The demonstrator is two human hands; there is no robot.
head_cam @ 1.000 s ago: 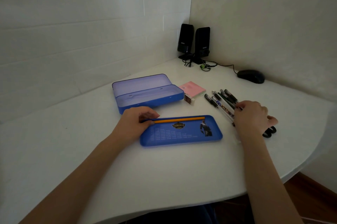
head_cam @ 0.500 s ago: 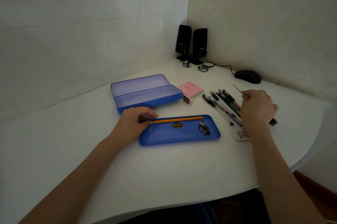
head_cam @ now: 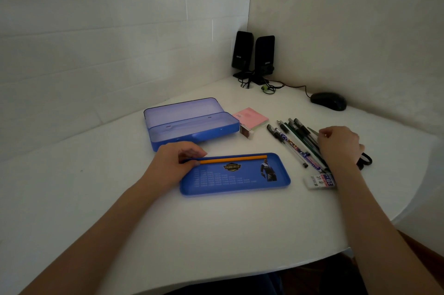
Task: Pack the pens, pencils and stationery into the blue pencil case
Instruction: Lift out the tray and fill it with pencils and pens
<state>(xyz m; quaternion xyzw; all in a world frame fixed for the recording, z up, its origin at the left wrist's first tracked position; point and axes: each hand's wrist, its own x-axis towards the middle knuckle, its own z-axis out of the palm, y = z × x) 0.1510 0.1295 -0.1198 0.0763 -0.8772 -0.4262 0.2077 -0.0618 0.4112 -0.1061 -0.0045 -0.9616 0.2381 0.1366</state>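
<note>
The blue pencil case (head_cam: 194, 135) lies open on the white desk, lid tipped back, nothing visible inside. Its blue inner tray (head_cam: 236, 180) sits in front of it with an orange pencil (head_cam: 234, 159) along its far edge. My left hand (head_cam: 174, 164) pinches the pencil's left end at the tray's rim. Several pens (head_cam: 292, 140) lie in a row to the right. My right hand (head_cam: 338, 146) is curled over their near ends and grips black-handled scissors (head_cam: 365, 160), whose blade tip pokes out past my fingers. A white 2B eraser (head_cam: 320, 182) lies beside my right wrist.
A pink sticky-note pad (head_cam: 251, 117) and a small brown-and-white eraser (head_cam: 247, 132) lie right of the case. Two black speakers (head_cam: 254, 57) with cables stand in the corner, a black mouse (head_cam: 329, 100) near the right wall. The desk's curved edge (head_cam: 346, 248) runs close on the right.
My right hand, which had lifted the scissors off the desk, has come back down onto the pens. My left hand and the pencil have stayed where they were.
</note>
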